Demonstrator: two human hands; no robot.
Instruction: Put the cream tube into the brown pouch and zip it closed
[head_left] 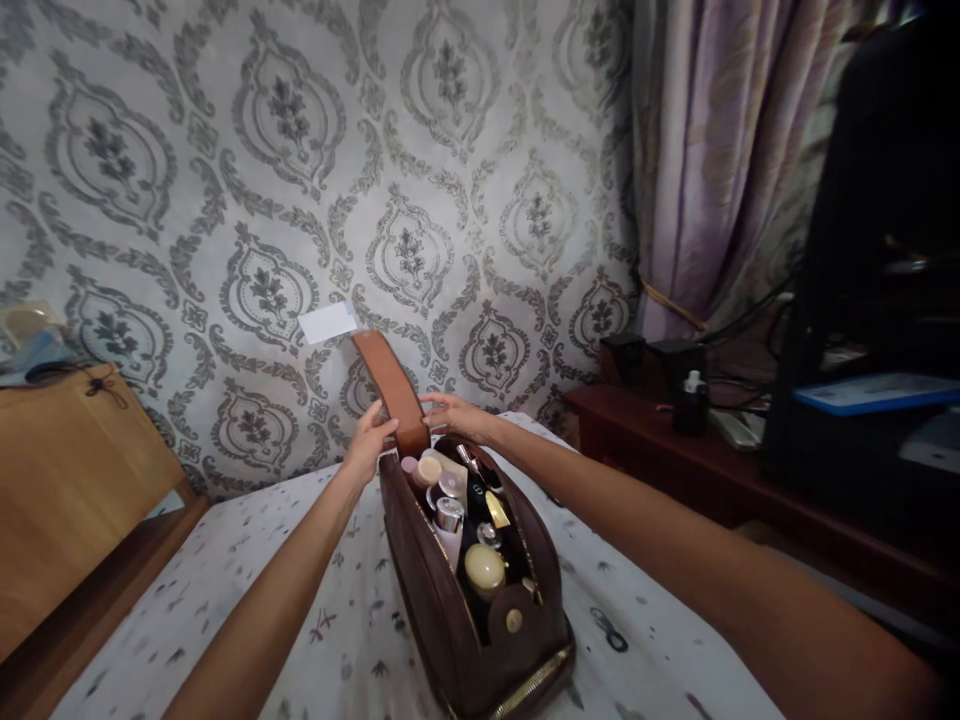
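A dark brown cosmetic bag (420, 590) stands on the bed with its zipped top spread wide. From its far end a lighter brown strap (390, 380) rises, tilted up and to the left. My left hand (367, 442) pinches the strap's left edge low down, thumb in front. On the other side, my right hand (457, 418) has its fingertips at the strap's right edge. Inside the bag are several cosmetics, among them a round cream-coloured container (485, 568), a silver-capped tube (449, 516) and a gold-coloured item (496, 510). A snap button (514, 621) shows on the near flap.
Patterned bedding (330, 620) lies beneath the bag. A wooden headboard-like panel (82, 490) is at left, and a dark red cabinet (637, 450) at right carries a small pump bottle (691, 400) and cables. Behind are a papered wall with a white switch plate-like rectangle (327, 323) and a curtain (705, 170).
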